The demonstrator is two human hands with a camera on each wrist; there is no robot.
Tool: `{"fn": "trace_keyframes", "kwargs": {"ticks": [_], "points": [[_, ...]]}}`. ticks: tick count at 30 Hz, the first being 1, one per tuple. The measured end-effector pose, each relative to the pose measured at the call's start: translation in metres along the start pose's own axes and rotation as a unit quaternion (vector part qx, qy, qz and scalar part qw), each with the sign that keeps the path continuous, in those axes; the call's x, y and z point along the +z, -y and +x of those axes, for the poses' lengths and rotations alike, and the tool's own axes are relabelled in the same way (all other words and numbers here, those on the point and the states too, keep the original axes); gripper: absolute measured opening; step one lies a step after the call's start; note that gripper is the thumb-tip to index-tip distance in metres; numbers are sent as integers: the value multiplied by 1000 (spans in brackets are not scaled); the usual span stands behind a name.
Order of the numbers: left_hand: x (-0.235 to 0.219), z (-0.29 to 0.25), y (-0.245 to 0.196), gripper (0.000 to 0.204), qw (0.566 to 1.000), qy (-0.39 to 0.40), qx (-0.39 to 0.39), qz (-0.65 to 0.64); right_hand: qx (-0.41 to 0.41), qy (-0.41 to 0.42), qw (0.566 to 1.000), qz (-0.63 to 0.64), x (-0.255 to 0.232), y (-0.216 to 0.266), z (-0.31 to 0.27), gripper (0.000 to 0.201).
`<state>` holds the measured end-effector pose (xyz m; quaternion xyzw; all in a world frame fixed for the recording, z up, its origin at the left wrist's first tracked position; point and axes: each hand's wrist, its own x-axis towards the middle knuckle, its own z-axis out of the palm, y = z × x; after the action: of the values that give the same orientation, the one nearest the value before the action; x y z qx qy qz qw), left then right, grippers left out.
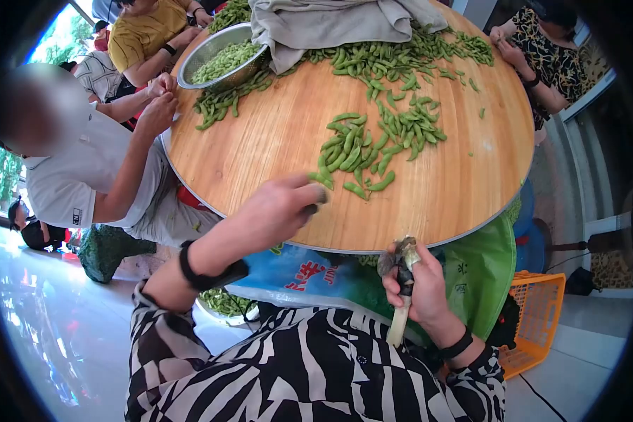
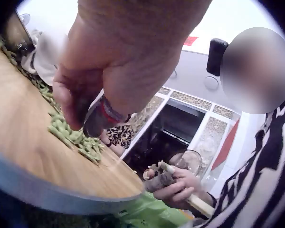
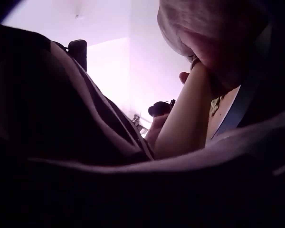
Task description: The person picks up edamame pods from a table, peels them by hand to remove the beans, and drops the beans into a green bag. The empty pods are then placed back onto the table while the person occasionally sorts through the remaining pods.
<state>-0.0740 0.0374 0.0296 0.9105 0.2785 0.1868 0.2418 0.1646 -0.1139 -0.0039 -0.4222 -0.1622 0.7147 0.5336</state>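
My left hand point(image 1: 278, 207) is over the near left part of the round table, fingertips by the edge of a small pile of green pods point(image 1: 348, 151). In the left wrist view the left hand point(image 2: 102, 78) has its fingers bent loosely downward near pods point(image 2: 69, 133); no held thing shows. Below the table's front edge, my right hand point(image 1: 423, 285) grips a pale stick point(image 1: 399, 322) with a dark, ragged upper end; what it is I cannot tell. The stick point(image 3: 183, 114) looms large beneath the right hand point(image 3: 213, 38) in the dark right wrist view.
A metal colander point(image 1: 243, 76) of shelled beans stands back left on the wooden table point(image 1: 267, 141). Beside it lies a grey cloth point(image 1: 330, 21) over more pods. People sit at left and back right. A green bag point(image 1: 482, 264) and orange crate point(image 1: 541, 309) are at front right.
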Motion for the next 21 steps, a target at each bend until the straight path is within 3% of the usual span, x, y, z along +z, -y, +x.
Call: {"fn": "trace_keyframes", "kwargs": {"ticks": [3,5,13,16,18,19,21], "points": [[35,33,3,25,999,-29,1,38,0,18,1000,13,-2,-2,-6,30],[49,44,7,22,998,41,-16,46,-21,24,999,18,-2,-1,-6,33],[56,32,-2,22,997,-1,-34,63,-47,16,996,-69,-4,12,-4,37],[59,34,1,26,998,-63,1,9,-60,19,992,-106,-1,17,2,40],[60,34,-6,32,981,-81,-106,-144,-64,20,990,-121,2,20,4,41],[60,34,-11,32,981,-80,-101,-145,-63,26,991,-116,4,21,6,42],[56,38,-23,34,893,-56,-202,-399,-66,28,991,-112,6,23,9,43]]}}
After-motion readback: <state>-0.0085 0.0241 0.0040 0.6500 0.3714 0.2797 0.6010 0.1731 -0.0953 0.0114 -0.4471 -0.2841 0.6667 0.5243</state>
